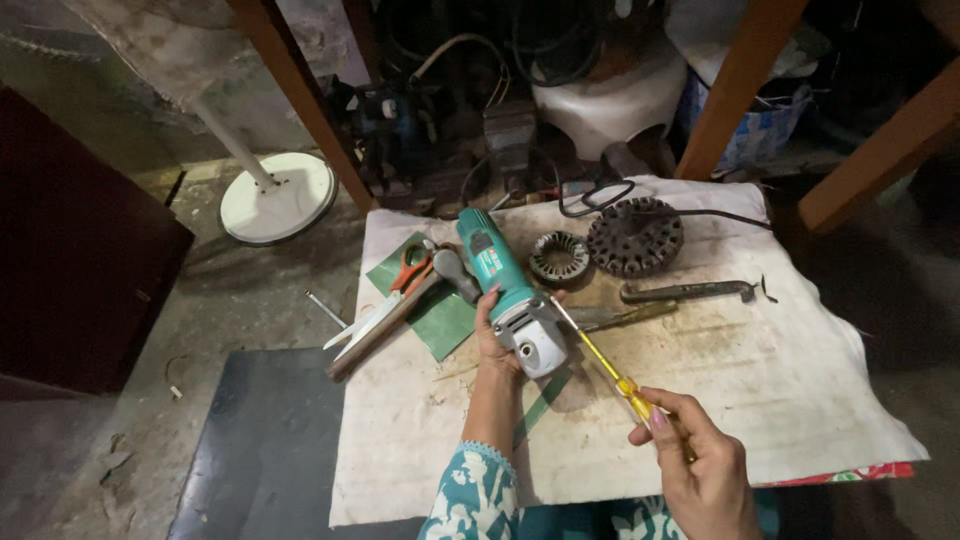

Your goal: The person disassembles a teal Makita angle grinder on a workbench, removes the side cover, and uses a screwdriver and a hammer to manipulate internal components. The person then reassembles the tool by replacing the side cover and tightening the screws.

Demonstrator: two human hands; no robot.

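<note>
Both hands are closed: left hand around a teal-bodied angle grinder with grey metal head, right hand around a yellow-handled screwdriver whose tip is set at the head's 3 o'clock side; the head is not yet opened.

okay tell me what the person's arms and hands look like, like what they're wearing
Both hands are bare, no gloves. The left hand comes out of a teal sleeve with a white leaf-like print and a small scalloped trim at the cuff. The right hand shows pink-polished nails; no sleeve is visible at its wrist. No rings or watch that I can make out.
</note>
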